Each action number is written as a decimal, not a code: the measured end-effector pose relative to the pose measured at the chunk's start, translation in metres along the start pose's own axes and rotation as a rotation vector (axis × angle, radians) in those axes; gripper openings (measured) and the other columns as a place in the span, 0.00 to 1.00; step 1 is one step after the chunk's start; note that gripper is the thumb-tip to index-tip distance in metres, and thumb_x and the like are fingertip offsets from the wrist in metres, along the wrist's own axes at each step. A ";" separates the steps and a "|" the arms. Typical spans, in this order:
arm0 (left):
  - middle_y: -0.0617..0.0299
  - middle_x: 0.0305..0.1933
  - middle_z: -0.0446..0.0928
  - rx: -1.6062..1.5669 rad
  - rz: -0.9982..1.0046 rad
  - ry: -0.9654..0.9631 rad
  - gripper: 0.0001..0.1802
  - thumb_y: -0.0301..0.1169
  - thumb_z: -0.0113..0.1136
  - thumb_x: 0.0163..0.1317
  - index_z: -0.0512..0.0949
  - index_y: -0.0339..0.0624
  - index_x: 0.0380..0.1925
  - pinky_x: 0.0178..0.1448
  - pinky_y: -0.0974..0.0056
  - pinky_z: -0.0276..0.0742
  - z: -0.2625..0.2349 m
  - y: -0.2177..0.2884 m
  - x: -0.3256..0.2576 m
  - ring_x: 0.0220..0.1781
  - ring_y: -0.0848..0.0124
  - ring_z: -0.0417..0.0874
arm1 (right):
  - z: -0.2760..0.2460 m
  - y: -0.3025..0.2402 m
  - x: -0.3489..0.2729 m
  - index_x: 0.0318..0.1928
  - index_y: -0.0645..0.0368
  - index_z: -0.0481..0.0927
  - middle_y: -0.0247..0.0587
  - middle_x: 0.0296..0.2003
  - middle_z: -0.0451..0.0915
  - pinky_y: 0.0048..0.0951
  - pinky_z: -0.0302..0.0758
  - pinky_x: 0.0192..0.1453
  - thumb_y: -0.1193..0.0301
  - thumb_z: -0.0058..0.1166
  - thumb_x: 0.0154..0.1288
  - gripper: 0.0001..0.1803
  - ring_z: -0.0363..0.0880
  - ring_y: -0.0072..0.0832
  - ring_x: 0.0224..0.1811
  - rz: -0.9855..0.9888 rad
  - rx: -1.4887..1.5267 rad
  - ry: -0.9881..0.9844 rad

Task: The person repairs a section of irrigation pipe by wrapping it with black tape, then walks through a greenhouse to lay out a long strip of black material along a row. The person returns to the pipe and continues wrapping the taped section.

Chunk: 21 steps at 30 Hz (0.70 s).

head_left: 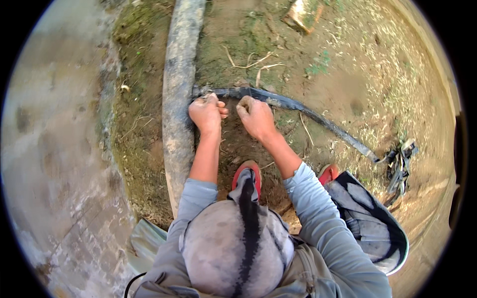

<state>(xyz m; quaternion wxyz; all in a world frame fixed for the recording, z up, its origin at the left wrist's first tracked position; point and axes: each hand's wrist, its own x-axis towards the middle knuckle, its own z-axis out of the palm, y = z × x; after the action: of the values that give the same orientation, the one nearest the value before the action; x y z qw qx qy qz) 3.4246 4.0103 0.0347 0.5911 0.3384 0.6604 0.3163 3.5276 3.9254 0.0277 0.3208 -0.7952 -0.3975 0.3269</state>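
A thin black hose [283, 102] runs from beside a thick, mud-stained pipe [180, 74] and curves off to the right over the soil. My left hand [206, 113] is closed next to the thick pipe, its thumb and fingertips at the near side of the hose's left end. A short way to the right, my right hand [256, 118] is also closed, with its knuckles just below the hose where a darker band [246, 92] shows around it. What either hand pinches is hidden by the fingers.
A tangle of black strips [399, 166] lies by the hose's far right end. Dry twigs [248, 64] and a brick-like block [302, 16] are on the ground beyond. Wet concrete [59, 164] borders the soil at left. My feet wear red footwear [257, 174].
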 end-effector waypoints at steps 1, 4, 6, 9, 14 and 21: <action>0.56 0.19 0.75 0.009 0.005 -0.012 0.08 0.26 0.56 0.61 0.74 0.33 0.25 0.13 0.69 0.67 0.002 -0.002 0.000 0.12 0.72 0.73 | 0.001 0.006 -0.001 0.31 0.57 0.80 0.52 0.28 0.80 0.47 0.75 0.40 0.66 0.52 0.58 0.09 0.79 0.50 0.34 -0.036 0.009 0.038; 0.57 0.19 0.74 -0.061 0.020 -0.057 0.10 0.28 0.59 0.59 0.74 0.35 0.23 0.16 0.67 0.69 0.000 -0.021 0.014 0.13 0.70 0.72 | -0.002 0.009 -0.003 0.31 0.57 0.80 0.54 0.28 0.80 0.49 0.75 0.38 0.64 0.52 0.57 0.10 0.79 0.51 0.34 -0.013 0.055 0.059; 0.55 0.21 0.76 -0.012 -0.014 0.012 0.10 0.30 0.58 0.60 0.77 0.31 0.28 0.18 0.66 0.72 -0.002 -0.023 0.018 0.15 0.67 0.76 | 0.004 0.014 -0.005 0.30 0.60 0.78 0.55 0.29 0.79 0.49 0.74 0.38 0.63 0.53 0.56 0.12 0.79 0.51 0.34 -0.038 0.012 0.088; 0.64 0.22 0.71 -0.067 -0.113 -0.109 0.11 0.33 0.56 0.63 0.75 0.38 0.25 0.25 0.69 0.68 -0.021 -0.035 0.045 0.21 0.72 0.72 | 0.005 0.014 -0.010 0.28 0.59 0.78 0.56 0.25 0.78 0.50 0.74 0.38 0.64 0.52 0.54 0.11 0.77 0.53 0.31 -0.063 -0.020 0.125; 0.68 0.20 0.68 0.025 -0.076 -0.051 0.16 0.40 0.57 0.64 0.72 0.43 0.22 0.24 0.70 0.60 -0.003 -0.028 0.035 0.19 0.74 0.65 | -0.006 0.031 -0.014 0.27 0.61 0.76 0.55 0.25 0.77 0.51 0.72 0.36 0.67 0.51 0.54 0.10 0.77 0.52 0.31 -0.010 0.023 0.115; 0.68 0.24 0.71 0.283 -0.349 -0.472 0.21 0.52 0.55 0.63 0.75 0.44 0.32 0.27 0.71 0.64 0.002 0.019 -0.034 0.26 0.79 0.71 | -0.079 0.081 -0.005 0.29 0.59 0.78 0.50 0.26 0.79 0.46 0.73 0.35 0.60 0.55 0.55 0.14 0.79 0.48 0.32 -0.168 -0.105 0.111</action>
<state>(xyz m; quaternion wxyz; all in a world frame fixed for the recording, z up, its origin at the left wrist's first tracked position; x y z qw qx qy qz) 3.4300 3.9937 0.0692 0.7201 0.3631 0.5906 0.0281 3.6207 3.8624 0.0131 0.3262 -0.7916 -0.4610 0.2332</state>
